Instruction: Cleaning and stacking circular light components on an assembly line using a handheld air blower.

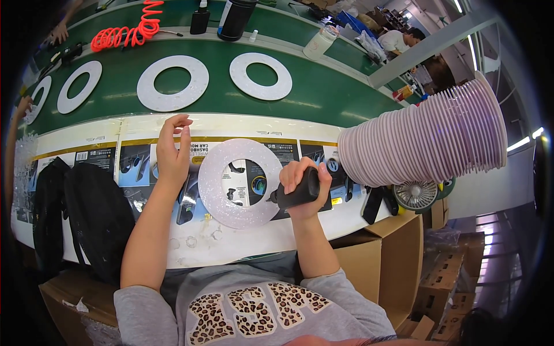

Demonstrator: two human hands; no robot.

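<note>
A pale, glittery flat ring lies on the printed sheets at the near edge of the bench. My right hand grips a black tool whose tip touches the ring's right edge. My left hand hovers open just left of the ring, fingers spread and raised, touching nothing I can see.
A tall stack of pale pink rings lies on its side at the right. Three white rings rest on the green belt. Black round pads sit at the left, a small fan at the right, cardboard boxes below.
</note>
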